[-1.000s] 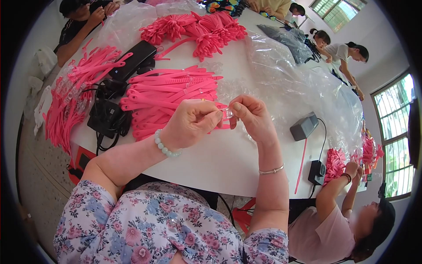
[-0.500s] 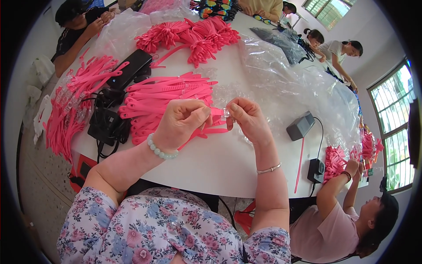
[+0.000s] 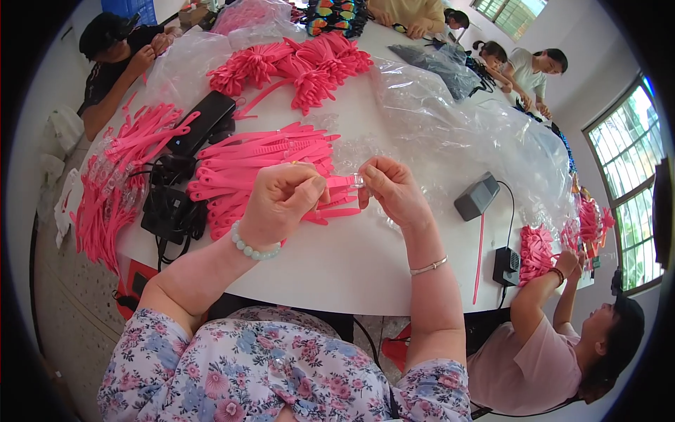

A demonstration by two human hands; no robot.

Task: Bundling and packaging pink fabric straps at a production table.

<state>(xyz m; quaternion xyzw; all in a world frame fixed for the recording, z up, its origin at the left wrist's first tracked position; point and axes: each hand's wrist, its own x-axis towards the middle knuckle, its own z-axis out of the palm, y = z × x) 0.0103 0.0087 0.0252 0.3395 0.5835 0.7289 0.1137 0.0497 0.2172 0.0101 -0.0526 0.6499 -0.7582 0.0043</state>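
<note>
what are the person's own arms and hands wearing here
Both hands are bare, no gloves. The left hand has a bracelet of pale green round beads at the wrist. The right hand has a thin silver bangle further down the forearm. Short floral sleeves, pink and blue on a light ground, cover the upper arms.

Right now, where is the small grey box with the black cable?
In the head view, the small grey box sits on the white table, right of the right hand, beside crumpled clear plastic sheeting.
</note>
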